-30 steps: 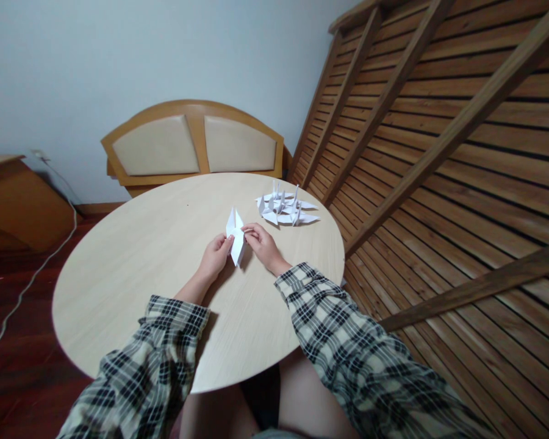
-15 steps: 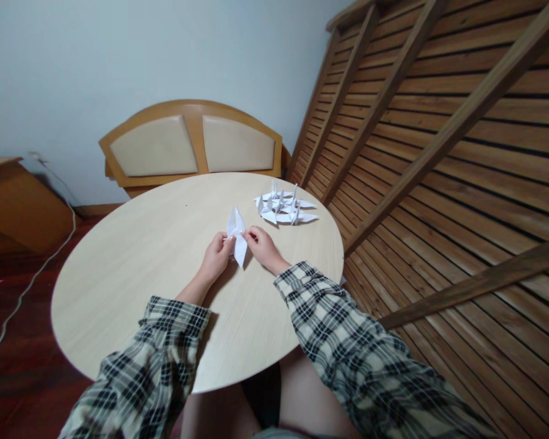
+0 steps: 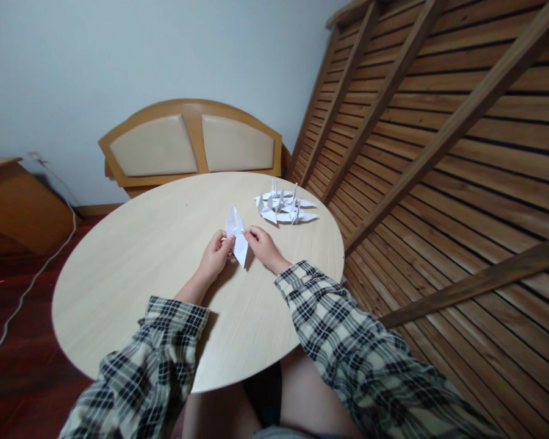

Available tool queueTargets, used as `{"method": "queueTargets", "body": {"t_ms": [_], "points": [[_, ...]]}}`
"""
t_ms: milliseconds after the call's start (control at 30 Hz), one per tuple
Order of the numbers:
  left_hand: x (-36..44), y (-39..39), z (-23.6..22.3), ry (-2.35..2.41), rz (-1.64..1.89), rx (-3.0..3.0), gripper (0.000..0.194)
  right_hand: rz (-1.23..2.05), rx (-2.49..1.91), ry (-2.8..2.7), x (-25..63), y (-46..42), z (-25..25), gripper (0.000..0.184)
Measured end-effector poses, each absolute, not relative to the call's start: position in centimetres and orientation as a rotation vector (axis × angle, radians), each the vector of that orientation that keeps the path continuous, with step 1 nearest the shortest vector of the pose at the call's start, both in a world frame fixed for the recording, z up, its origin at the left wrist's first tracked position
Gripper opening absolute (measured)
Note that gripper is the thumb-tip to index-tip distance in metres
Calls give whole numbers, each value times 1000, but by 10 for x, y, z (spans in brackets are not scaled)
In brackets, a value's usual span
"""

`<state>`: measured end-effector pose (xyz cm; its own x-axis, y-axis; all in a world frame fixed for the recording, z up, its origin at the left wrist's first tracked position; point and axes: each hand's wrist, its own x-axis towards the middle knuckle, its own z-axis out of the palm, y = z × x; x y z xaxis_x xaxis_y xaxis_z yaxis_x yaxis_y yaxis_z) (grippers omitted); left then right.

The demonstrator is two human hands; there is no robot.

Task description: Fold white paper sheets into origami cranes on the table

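A white folded paper (image 3: 240, 247), long and pointed at its near end and split into two points at its far end, is held just above the round table. My left hand (image 3: 216, 253) pinches its left side between thumb and fingers. On the opposite side my right hand (image 3: 261, 245) grips the edge with thumb and forefinger. Both hands are closed on the paper, and the fingers beneath it are partly hidden. Several white paper cranes (image 3: 281, 206) stand in a cluster beyond my right hand.
The round pale table (image 3: 132, 262) spreads out under my hands. Behind it stands a wooden headboard (image 3: 194, 137) with cream panels. A slatted wooden frame (image 3: 421, 158) leans along the right. A white cable (image 3: 32, 286) runs over the floor at left, near a wooden cabinet (image 3: 21, 207).
The folded paper has tilted slightly, its near tip shifting a little to the right. Both hands keep their pinch with barely any movement, and the crane cluster is unchanged.
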<state>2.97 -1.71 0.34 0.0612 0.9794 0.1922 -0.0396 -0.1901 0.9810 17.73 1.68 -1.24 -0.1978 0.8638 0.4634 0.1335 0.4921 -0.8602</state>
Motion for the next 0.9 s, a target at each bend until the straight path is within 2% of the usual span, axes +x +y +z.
{"method": "queueTargets", "body": {"t_ms": [433,733,900], "points": [[25,-15,4,1275,1344,1452,34,928,-894,-1668,177,14,-10,42],[26,-14,-3,1076,1271,1408,34,734,-995,-1689,177,20,-18,25],[24,-14,0,1093,1286,1460,31,851,-934,-1651,176,22,-19,26]]}}
